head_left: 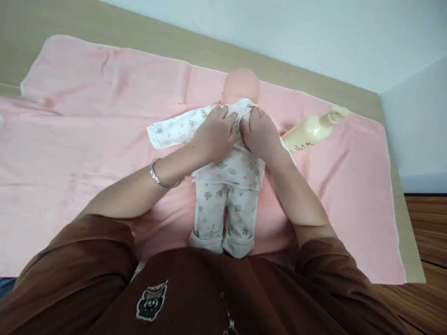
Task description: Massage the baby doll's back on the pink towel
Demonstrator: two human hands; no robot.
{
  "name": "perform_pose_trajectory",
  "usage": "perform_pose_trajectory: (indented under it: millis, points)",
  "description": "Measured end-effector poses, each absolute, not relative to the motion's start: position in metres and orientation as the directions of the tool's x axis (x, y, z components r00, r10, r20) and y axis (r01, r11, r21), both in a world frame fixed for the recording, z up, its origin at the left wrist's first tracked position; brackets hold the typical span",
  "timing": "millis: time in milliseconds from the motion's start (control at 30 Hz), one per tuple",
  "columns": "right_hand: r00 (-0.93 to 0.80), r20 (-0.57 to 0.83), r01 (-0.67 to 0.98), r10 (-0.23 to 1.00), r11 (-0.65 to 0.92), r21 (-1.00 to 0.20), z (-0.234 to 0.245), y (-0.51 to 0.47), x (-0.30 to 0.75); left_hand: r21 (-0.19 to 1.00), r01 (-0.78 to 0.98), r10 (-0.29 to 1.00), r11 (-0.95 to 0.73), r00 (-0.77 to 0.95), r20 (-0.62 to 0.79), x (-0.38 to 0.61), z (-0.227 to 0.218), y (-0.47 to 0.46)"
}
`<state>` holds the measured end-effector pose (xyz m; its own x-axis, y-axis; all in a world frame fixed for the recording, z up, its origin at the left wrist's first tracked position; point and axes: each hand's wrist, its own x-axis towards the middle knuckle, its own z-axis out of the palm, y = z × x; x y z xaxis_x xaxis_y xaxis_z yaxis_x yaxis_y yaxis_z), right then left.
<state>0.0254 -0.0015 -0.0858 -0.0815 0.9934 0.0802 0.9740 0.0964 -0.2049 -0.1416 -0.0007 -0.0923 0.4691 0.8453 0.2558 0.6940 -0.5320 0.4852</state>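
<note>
A baby doll [241,84] lies stretched out in front of me, the smooth back of its head toward the wall. It wears a white baby shirt [226,171] with small animal prints and matching pants [209,209] with turned-up cuffs. My left hand [217,135] rests on the upper left of the shirt, fingers spread over the cloth. Beside it, my right hand [260,134] has its fingers and thumb closed on bunched cloth near the collar. The left sleeve [174,129] lies stretched out to the side; my right forearm partly hides the other sleeve.
A pale yellow pump bottle [309,132] lies tilted on its side at the right. Under everything is a wrinkled pink blanket [115,93] on a wooden table [289,74]. A white wall [314,37] stands behind, and brown wood flooring [426,232] shows at the right.
</note>
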Motion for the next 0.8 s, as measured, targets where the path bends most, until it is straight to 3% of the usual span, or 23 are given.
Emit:
perform_pose_trajectory:
  millis: [300, 467, 633, 800]
  points:
    - [-0.127, 0.003, 0.984, 0.992, 0.127, -0.125, -0.065, -0.038, 0.001, 0.531, 0.732, 0.902, -0.426, 0.386, 0.191, -0.144, -0.108, 0.033]
    - [-0.097, 0.059, 0.98, 0.993, 0.106, -0.171, -0.065, -0.029, 0.002, 0.512, 0.75, 0.908, -0.42, 0.35, 0.233, -0.143, -0.117, 0.033]
    - [0.04, 0.042, 0.972, 0.998, -0.029, -0.233, -0.075, -0.008, 0.014, 0.509, 0.78, 0.93, -0.364, 0.281, 0.235, -0.139, -0.121, 0.033]
    - [0.059, 0.135, 0.972, 0.989, -0.026, -0.233, -0.09, -0.001, 0.018, 0.538, 0.783, 0.948, -0.311, 0.216, 0.235, -0.136, -0.128, 0.033]
